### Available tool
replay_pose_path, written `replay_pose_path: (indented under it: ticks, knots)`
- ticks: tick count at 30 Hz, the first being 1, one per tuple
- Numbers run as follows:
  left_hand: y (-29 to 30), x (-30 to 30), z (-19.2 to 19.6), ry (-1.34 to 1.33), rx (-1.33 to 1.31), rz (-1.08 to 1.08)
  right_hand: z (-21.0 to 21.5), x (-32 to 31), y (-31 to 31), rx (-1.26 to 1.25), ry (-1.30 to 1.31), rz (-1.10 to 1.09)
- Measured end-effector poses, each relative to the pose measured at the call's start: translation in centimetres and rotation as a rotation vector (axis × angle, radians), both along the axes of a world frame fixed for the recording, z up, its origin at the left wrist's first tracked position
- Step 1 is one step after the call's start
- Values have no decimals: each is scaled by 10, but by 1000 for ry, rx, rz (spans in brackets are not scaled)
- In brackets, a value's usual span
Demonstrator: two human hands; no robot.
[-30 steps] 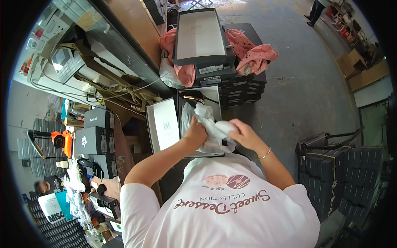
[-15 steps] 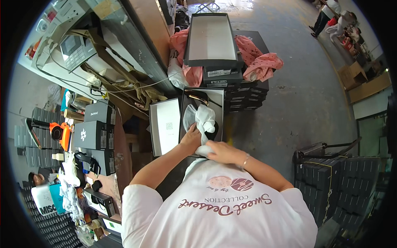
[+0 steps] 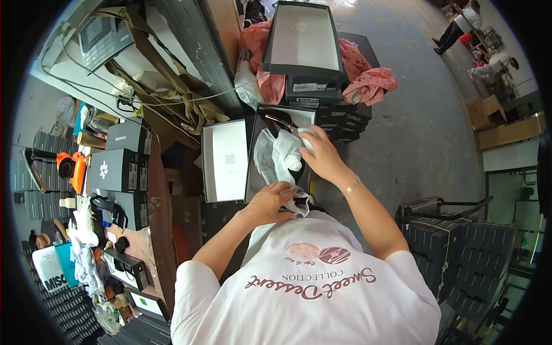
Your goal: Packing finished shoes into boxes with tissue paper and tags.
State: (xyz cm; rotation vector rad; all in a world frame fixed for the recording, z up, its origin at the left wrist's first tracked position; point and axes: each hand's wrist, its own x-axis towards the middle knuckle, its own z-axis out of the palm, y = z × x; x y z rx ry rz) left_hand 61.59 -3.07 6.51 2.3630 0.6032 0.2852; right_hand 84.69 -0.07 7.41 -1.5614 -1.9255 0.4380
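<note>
An open dark shoebox (image 3: 251, 179) lies before me, its inside partly covered by crumpled white tissue paper (image 3: 283, 150). A dark, gold-trimmed shoe part (image 3: 278, 119) shows at the box's far end; the rest is hidden under the paper. At the near end, my left hand (image 3: 268, 202) has its fingers closed on the tissue paper, and a loose tail of it hangs beside them. My right hand (image 3: 325, 154) reaches over the box's right side, fingers curled round a white wad of paper (image 3: 306, 138).
Left of the shoebox lies a box lid (image 3: 224, 164), white inside up. Beyond stands a stack of shoeboxes topped by an open tray (image 3: 302, 43), with pink cloth (image 3: 371, 85) around it. A cluttered bench (image 3: 158, 230) runs along my left. Strapped boxes (image 3: 431, 247) stand at right.
My left hand has moved from the middle of the tissue paper to the box's near end. The right hand has gone from the near end to the far right side. The paper is spread wider.
</note>
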Motion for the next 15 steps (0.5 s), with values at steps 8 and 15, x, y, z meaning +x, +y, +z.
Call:
replay_pose_path:
  ticks: [8, 15]
  knots:
    - [1, -13, -28, 116, 209, -49, -68, -34, 78, -603, -262, -147]
    - [9, -17, -34, 103, 176, -142, -86, -23, 88, -559, -244, -138]
